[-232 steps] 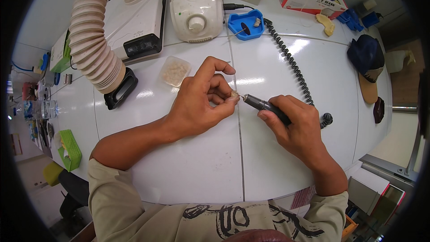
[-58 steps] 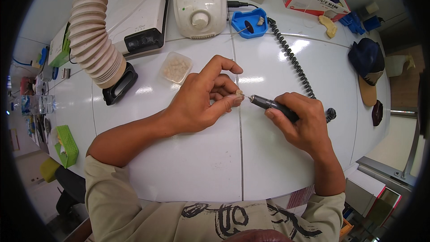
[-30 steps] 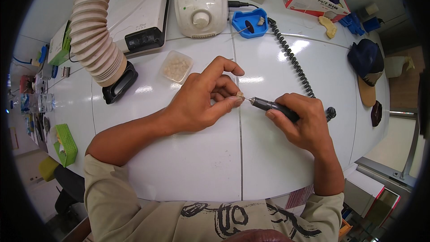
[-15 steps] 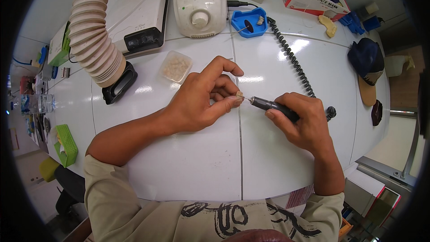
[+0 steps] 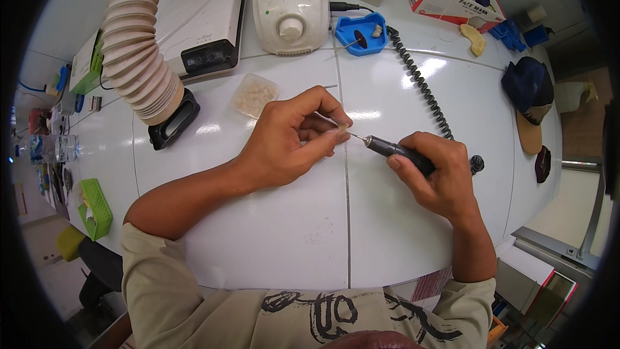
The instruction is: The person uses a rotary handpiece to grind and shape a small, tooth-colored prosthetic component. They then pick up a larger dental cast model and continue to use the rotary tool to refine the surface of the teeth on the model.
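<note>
Over the middle of the white table, my left hand (image 5: 281, 139) pinches a tiny tooth-coloured piece (image 5: 342, 128) between thumb and index finger. The fingertips cover most of it. Wrapped in my right hand (image 5: 442, 171) is a black rotary handpiece (image 5: 399, 152), tilted with its nose toward the left hand. Its thin metal bur (image 5: 356, 136) ends right by the pinched piece; whether they touch I cannot tell. Behind my left hand stands a clear plastic box (image 5: 254, 95) of small beige pieces.
A white motor unit (image 5: 290, 10) with a knob stands at the back, beside a blue tray (image 5: 345, 45) holding a dark disc tool. The handpiece's coiled black cord (image 5: 420, 77) runs along the right. A ribbed suction hose (image 5: 134, 45) with a black nozzle hangs at left. A cap (image 5: 528, 90) lies far right.
My left index finger has come down from its raised position onto the small piece, closing the pinch. The handpiece has shifted slightly right, its bur drawing back a little.
</note>
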